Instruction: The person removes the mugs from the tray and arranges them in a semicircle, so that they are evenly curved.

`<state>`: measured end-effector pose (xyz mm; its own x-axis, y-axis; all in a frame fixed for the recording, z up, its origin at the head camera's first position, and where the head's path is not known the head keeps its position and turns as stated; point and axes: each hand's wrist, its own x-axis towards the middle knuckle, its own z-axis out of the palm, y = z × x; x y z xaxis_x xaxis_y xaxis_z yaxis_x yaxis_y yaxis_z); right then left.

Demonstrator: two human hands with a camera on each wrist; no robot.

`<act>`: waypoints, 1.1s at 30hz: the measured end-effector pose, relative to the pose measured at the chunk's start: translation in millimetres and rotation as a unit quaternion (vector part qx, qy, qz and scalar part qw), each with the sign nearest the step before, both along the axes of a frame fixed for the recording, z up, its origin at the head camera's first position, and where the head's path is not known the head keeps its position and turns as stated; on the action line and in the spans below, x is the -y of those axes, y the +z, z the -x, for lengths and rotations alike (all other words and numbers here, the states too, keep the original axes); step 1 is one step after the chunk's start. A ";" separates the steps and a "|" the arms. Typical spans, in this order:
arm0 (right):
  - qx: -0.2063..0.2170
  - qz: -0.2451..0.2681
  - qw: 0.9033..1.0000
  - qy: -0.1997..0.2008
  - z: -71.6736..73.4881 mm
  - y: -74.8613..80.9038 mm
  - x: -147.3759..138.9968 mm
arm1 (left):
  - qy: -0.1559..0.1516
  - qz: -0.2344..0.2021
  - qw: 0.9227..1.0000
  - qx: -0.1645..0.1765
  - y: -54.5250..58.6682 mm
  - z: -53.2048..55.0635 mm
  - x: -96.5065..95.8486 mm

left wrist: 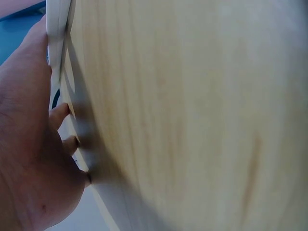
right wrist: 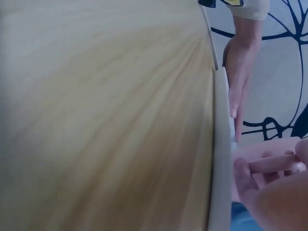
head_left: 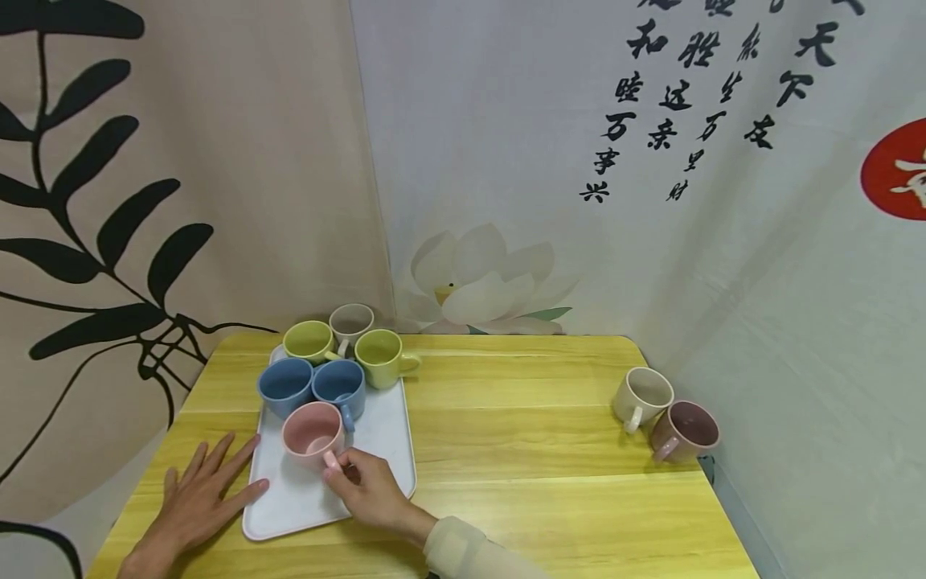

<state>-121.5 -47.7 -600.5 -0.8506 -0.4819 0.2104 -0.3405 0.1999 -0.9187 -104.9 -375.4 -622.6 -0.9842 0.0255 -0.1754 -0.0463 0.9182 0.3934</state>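
Note:
A pink mug (head_left: 307, 426) stands on the near half of a white tray (head_left: 307, 511). My right hand (head_left: 372, 486) pinches its handle between thumb and fingers, also visible in the right wrist view. My left hand (head_left: 198, 498) rests with spread fingers at the tray's left edge, its thumb and index finger touching the rim. In the left wrist view the left hand (left wrist: 33, 144) lies along the tray's side (left wrist: 57, 38). Just behind the pink mug are two blue mugs (head_left: 284, 390). Farther back stand two green mugs (head_left: 379, 362) and a light grey mug (head_left: 352, 322).
At the wooden table's (head_left: 521, 418) right edge stand a cream mug (head_left: 640, 398) and a dusky-pink mug (head_left: 683, 434), side by side with handles facing the near left. A printed curtain (head_left: 477, 161) hangs behind the table.

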 end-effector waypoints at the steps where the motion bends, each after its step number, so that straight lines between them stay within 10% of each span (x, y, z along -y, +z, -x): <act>1: -0.004 -0.002 1.000 -0.002 0.2 -0.8 -0.3 | 0.000 -0.001 1.000 -0.001 0.2 -0.2 0.1; 33: 0.076 0.090 0.991 0.066 -30.3 30.9 -75.7 | -0.002 -0.003 1.000 -0.001 1.0 -0.3 -0.8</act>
